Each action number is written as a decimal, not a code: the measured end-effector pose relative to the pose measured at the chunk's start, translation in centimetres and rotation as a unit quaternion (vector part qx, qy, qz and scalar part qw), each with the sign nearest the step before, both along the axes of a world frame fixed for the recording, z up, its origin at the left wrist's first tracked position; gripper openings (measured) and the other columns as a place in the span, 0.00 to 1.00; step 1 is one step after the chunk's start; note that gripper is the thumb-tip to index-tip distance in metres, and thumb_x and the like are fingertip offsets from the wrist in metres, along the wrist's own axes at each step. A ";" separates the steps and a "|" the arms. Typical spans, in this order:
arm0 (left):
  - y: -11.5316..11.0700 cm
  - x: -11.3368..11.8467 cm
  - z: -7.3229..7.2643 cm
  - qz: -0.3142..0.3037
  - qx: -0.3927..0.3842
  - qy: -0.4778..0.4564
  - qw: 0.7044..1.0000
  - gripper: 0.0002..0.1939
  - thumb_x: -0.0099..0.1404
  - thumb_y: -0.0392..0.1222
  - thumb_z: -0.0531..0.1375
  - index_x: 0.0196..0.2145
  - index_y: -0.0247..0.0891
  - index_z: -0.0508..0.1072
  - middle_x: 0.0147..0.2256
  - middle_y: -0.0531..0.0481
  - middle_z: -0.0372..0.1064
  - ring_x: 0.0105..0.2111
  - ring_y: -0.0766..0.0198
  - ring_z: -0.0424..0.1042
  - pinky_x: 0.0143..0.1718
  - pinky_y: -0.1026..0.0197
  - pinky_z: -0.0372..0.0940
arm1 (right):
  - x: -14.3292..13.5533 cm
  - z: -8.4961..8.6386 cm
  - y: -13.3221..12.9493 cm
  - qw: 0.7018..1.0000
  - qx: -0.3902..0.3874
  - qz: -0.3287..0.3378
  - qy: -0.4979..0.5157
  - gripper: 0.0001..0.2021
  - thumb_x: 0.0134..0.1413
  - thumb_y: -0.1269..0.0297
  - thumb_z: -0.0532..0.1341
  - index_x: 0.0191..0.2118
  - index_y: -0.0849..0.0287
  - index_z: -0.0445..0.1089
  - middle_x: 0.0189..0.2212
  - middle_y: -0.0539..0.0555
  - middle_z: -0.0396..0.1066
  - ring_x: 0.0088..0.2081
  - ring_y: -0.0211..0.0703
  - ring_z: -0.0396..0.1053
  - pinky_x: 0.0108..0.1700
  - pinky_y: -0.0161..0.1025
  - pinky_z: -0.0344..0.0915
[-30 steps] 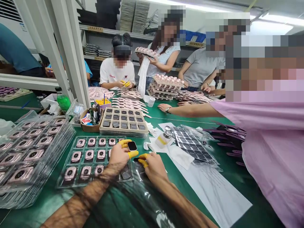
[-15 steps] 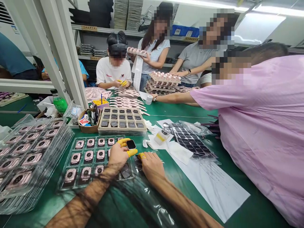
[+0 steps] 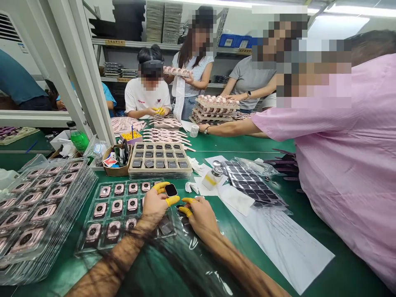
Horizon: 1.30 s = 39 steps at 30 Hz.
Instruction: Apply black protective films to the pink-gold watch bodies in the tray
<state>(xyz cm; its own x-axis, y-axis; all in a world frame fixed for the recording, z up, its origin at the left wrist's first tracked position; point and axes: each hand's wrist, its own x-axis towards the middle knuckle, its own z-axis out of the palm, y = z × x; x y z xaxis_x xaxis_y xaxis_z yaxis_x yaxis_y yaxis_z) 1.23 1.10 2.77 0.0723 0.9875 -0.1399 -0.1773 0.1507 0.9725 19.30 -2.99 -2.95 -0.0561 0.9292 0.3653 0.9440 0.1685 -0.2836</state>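
Yellow finger cots cover some fingertips of both hands. My left hand (image 3: 155, 202) holds a small square watch body (image 3: 170, 190) between thumb and fingers, its dark screen facing up. Just to the right, my right hand (image 3: 199, 214) bends over a dark plastic film (image 3: 185, 225); a small dark piece shows by its fingertips, and whether they grip it is unclear. Under my left forearm lies a clear tray (image 3: 108, 194) with rows of pink watch bodies, backs up. Beyond it sits a beige tray (image 3: 159, 172) of dark square pieces.
Stacked clear trays (image 3: 62, 222) fill the left. A glass pump bottle (image 3: 213, 177), tissues and a sheet of dark squares (image 3: 247, 181) lie right of centre, near a long white paper (image 3: 287, 247). A person in pink (image 3: 349, 144) leans in from the right.
My right hand has lifted and turned slightly, its fingers now more visible. My left hand still holds the watch body. The person in pink has shifted right in view.
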 end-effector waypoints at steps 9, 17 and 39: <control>-0.1 0.2 -0.1 -0.005 0.000 -0.020 1.000 0.32 0.42 0.29 0.77 0.46 0.34 0.77 0.41 0.44 0.81 0.37 0.62 0.81 0.37 0.66 0.72 | 0.0 -0.1 -0.3 0.995 0.045 -0.014 -0.090 0.13 0.64 0.72 0.57 0.38 0.54 0.80 0.29 0.55 0.77 0.34 0.48 0.73 0.37 0.43 0.64; -0.3 0.2 0.3 0.008 0.005 -0.036 0.999 0.31 0.41 0.25 0.76 0.44 0.37 0.77 0.37 0.49 0.80 0.33 0.64 0.79 0.37 0.67 0.71 | -1.4 -1.3 -1.5 0.994 0.066 0.012 -0.091 0.12 0.62 0.70 0.57 0.34 0.45 0.75 0.28 0.53 0.80 0.29 0.53 0.78 0.30 0.47 0.70; -1.0 0.8 -0.5 -0.137 -0.004 0.107 0.985 0.30 0.50 0.29 0.73 0.52 0.38 0.78 0.29 0.49 0.81 0.32 0.58 0.81 0.35 0.62 0.73 | 0.9 3.6 1.1 0.734 -0.193 -0.014 0.651 0.26 0.37 0.47 0.78 0.39 0.57 0.76 0.33 0.51 0.77 0.36 0.40 0.73 0.44 0.41 0.73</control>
<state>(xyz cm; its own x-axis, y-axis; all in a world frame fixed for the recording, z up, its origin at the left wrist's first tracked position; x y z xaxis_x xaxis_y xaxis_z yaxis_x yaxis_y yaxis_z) 2.07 0.06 2.23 0.3035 0.9339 -0.1891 0.0806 0.1726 0.9817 20.15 -1.85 0.63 0.1282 0.9717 -0.1984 -0.1688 -0.1758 -0.9699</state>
